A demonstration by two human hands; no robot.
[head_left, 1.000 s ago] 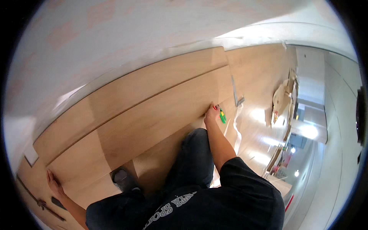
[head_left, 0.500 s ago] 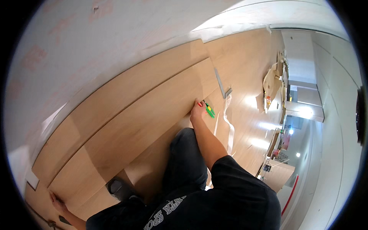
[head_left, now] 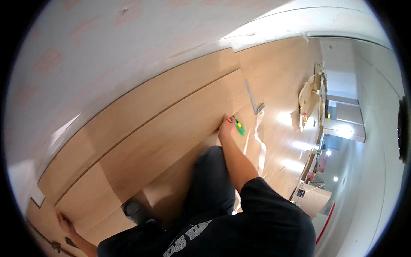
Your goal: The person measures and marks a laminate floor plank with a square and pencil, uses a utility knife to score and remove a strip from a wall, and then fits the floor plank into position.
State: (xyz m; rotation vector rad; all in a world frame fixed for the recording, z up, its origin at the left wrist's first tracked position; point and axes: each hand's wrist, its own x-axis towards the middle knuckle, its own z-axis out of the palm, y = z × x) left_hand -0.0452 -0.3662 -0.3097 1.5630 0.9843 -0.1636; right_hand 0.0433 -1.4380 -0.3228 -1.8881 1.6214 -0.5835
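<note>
A long light-wood floor plank point(head_left: 171, 128) runs diagonally before me, beside another plank point(head_left: 141, 96) closer to the wall. A thin dark line shows between the two. My left hand point(head_left: 65, 223) is at the plank's near left end, its fingers bent around the end edge. Farther right, my right hand point(head_left: 226, 127) grips the plank's near long edge, its fingertips partly hidden. Right beside that hand is a small green and yellow tool point(head_left: 240, 127) with a red part; whether the fingers touch it I cannot tell. Beyond the plank's right end lies a metal square point(head_left: 251, 97).
A pale wall point(head_left: 107, 43) borders the planks. My shoe point(head_left: 135, 211) and bent knee point(head_left: 210, 160) are close to the plank. A white strip point(head_left: 260, 145) curls on the floor at the right. Torn cardboard point(head_left: 308, 100) lies farther off, near a red rod point(head_left: 326, 223).
The whole view has shifted slightly, so things appear a little farther right and lower. Both hands stay at the same places on the plank.
</note>
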